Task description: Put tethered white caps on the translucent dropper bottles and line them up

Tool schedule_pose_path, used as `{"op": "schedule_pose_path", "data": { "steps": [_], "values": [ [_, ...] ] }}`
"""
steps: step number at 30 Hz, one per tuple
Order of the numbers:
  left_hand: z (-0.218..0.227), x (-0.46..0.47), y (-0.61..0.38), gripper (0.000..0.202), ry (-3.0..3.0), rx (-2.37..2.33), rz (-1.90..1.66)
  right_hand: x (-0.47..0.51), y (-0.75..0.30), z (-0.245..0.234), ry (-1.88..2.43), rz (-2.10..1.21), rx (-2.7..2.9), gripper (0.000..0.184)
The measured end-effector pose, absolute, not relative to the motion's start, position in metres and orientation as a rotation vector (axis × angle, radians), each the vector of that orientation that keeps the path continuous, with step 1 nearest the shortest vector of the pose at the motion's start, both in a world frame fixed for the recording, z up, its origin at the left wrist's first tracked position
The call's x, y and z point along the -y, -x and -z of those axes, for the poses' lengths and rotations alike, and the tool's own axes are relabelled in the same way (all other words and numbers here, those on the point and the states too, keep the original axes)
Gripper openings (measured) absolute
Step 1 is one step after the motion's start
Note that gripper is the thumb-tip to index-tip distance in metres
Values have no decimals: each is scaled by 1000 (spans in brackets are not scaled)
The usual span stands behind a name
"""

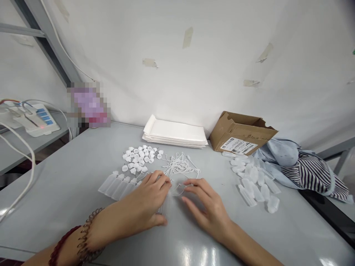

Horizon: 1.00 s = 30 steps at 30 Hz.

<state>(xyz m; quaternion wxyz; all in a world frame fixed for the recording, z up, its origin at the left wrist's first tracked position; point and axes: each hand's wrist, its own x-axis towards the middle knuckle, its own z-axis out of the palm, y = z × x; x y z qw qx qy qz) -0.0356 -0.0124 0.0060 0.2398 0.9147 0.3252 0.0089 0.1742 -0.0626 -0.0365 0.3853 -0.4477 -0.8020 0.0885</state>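
Landmark = box [241, 133], open cardboard with a label, at the back of the grey table [69, 192].
- Cloth [305, 166]: right of the box, touching it. Blue over striped, bunched at the table edge.
- Mailers [174, 133]: flat white stack just left of the box, against the wall.
- Loose bottles [256, 181]: clear, lying in a heap in front of the box, running toward the camera.
- Bottle row [118, 184]: well left of the box and nearer the camera, lying side by side, touching.
- Left hand [144, 201]: front-left of the box, mid-table, palm down. Fingers are pressed side by side, with the tips on the clear piece and the thumb low near the table (can't tell if it pinches). Bracelets [83, 236] on the wrist.
- Right hand [208, 207]: in front of the box, near the camera, palm down. Fingers are spread and bent loosely, forefinger tip at the clear piece, nothing clasped.
- Caps [140, 157]: white pile left of the box, beyond the bottle row.
- Strings [180, 164]: white tangle between the caps and the box, just beyond the fingertips.
- Clear piece [177, 189]: front-left of the box, on the table between the two sets of fingertips (too see-through to tell its shape).
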Motion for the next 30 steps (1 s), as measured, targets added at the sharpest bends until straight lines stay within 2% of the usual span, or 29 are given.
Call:
{"op": "schedule_pose_path", "data": {
  "steps": [5, 11, 17, 23, 27, 30],
  "values": [
    [-5, 11, 37, 49, -2515, -874, -109, 52, -199, 23, 1329, -45, 1874, 10],
    [2, 5, 34, 18, -2548, -898, -394, 39, -237, 21, 1609, 72, 1931, 12],
    [28, -13, 37, 33, -2656, -1047, -627, 31, -275, 21, 1825, 233, 1984, 21],
    [47, -25, 42, 51, -2727, -1083, -446, 31, -303, 13, 2040, 258, 1891, 24],
    [48, -27, 40, 51, -2738, -1101, -417, 36, -313, 7, 2261, 311, 1759, 31],
    [45, -27, 37, 44, -2732, -1111, -431, 41, -314, -1, 2431, 285, 1658, 31]
  ]
}}
